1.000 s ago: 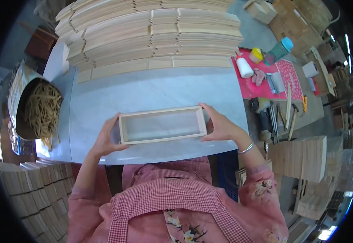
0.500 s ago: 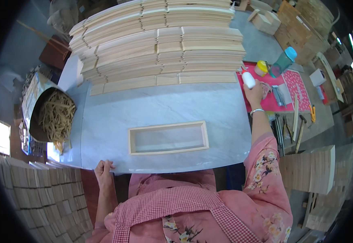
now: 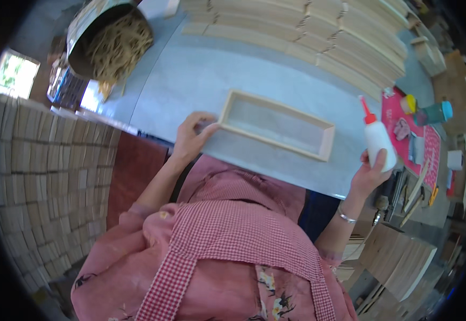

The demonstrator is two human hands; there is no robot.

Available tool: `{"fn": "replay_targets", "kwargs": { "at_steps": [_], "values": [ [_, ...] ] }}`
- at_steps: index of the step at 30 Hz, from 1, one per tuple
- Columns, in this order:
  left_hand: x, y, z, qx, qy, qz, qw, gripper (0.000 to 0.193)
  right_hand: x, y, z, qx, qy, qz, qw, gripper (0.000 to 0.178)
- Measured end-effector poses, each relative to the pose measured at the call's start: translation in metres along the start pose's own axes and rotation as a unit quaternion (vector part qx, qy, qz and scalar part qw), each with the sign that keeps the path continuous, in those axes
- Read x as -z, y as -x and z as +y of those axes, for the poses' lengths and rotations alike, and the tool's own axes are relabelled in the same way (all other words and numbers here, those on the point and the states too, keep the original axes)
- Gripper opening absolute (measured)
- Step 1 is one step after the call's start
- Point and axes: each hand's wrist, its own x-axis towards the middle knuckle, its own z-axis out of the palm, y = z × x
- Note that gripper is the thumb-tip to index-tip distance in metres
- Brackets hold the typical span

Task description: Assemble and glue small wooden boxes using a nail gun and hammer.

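Note:
A shallow rectangular wooden frame of pale strips lies flat on the grey-white tabletop. My left hand is at its near left corner, fingers and thumb parted. The thumb tip is right by the corner; whether it touches I cannot tell. In my right hand is a white glue bottle with a red cap and a long red nozzle pointing up. The bottle is upright, slightly tilted, off the frame's right end and apart from it. My fingers wrap its lower part.
Layered stacks of pale notched boards fill the table's far side. At left lies a container of tangled tan strips. To the right a pink cloth bears a teal bottle and a yellow-lidded jar. Wood pieces are stacked at lower left.
My right hand has brought the glue bottle from the pink cloth toward the frame, nozzle now up. My left hand has risen from the table edge to the frame's corner. The view has turned.

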Motion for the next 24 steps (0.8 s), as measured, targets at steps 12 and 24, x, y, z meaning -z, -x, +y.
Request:
{"fn": "replay_targets", "kwargs": {
  "at_steps": [12, 24],
  "values": [
    [-0.023, 0.002, -0.024, -0.108, -0.036, 0.018, 0.993, 0.053, -0.107, 0.12, 0.009, -0.028, 0.108, -0.327, 0.939, 0.062],
    [-0.023, 0.0, -0.025, -0.119, -0.024, 0.011, 0.993, 0.047, -0.125, 0.115, 0.019, 0.065, 0.156, -0.372, 0.912, 0.064]
  ]
}}
